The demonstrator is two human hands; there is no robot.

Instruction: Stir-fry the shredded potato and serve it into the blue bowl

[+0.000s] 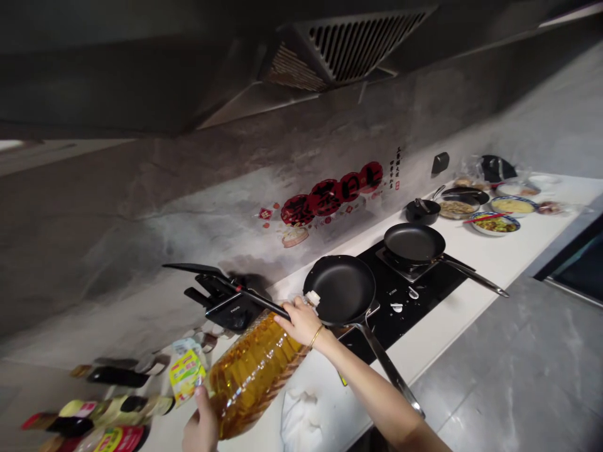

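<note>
A large clear jug of golden cooking oil [259, 370] is tilted, its white-capped neck over the near edge of a black frying pan [342, 287]. My right hand [302, 323] wraps round the jug near its neck. The long handle of a black spatula [257, 297] runs into the same hand, its flat blade pointing left. At the jug's base my left hand [202, 422] presses against the bottom, thumb up, fingers mostly hidden. No oil stream shows.
A second frying pan [414, 243] sits on the black gas hob [405, 311]. A knife block [233, 312] stands by the wall. Bottles [117, 375], a yellow packet [187, 375] and a white cloth [301, 419] lie near me. Plates of food [495, 224] fill the far counter. A range hood [348, 47] hangs overhead.
</note>
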